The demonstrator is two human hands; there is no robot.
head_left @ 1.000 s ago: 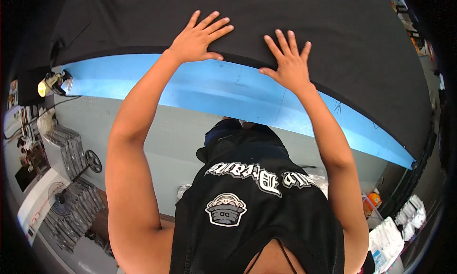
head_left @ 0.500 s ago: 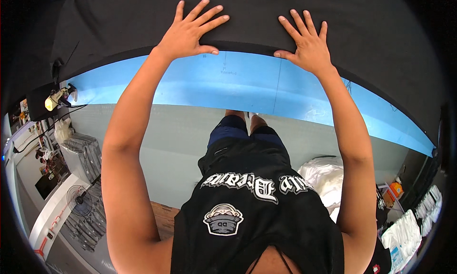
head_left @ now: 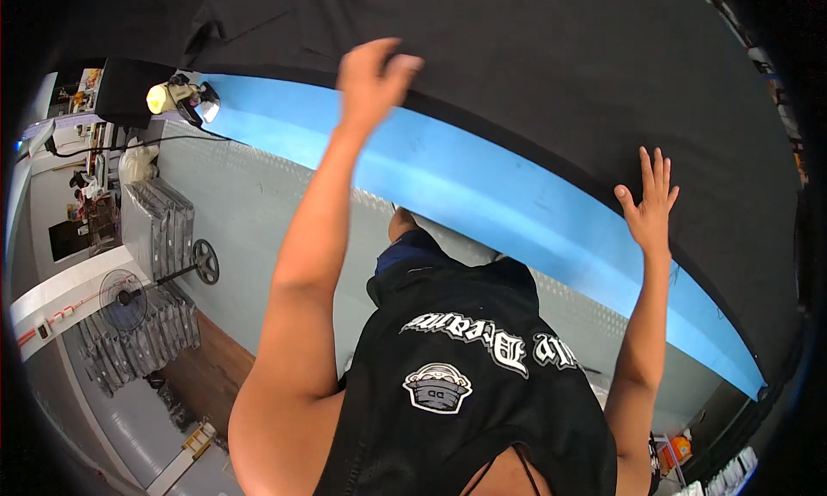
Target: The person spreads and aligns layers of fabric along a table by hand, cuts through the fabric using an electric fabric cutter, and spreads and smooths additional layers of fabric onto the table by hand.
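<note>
Blue tabletop shows just this side of the left grip, which is blurry and curled, can't tell if it's pinching anything. Right grip is fanned out, empty, on the black cloth, which spreads past both. Looks like smoothing; next move probably wants flat palms.

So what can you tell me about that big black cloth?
The black cloth is plain, matte and woven-looking. It lies spread across the work surface, mostly smooth, with folds toward the upper left. Its near edge runs along the blue strip. The right hand, fingers extended, appears to rest on it; the left hand is blurred over its edge, contact unclear.
</note>
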